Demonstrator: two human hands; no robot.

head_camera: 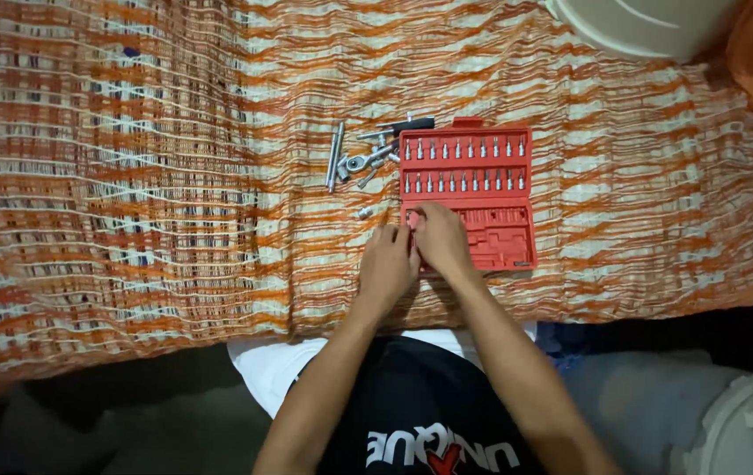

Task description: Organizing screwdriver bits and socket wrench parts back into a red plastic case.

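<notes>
A red plastic tool case [510, 230] lies open on an orange and white woven cloth [148, 176]. Its upper two rows hold several small silver bits [464, 149]. My right hand [441, 239] rests on the case's lower left part, fingers curled over the empty slots. Beside it, my left hand [387, 262] touches the case's left edge, fingertips pinched together near the right hand's. Whether either hand holds a small piece is hidden by the fingers. Loose metal tools [368, 157] lie just left of the case.
A long silver extension bar [335, 156] lies left of the loose pieces, and a small socket [364, 212] sits near my left hand. A white round container [640, 26] stands at the top right. The cloth's near edge drops off in front of my body.
</notes>
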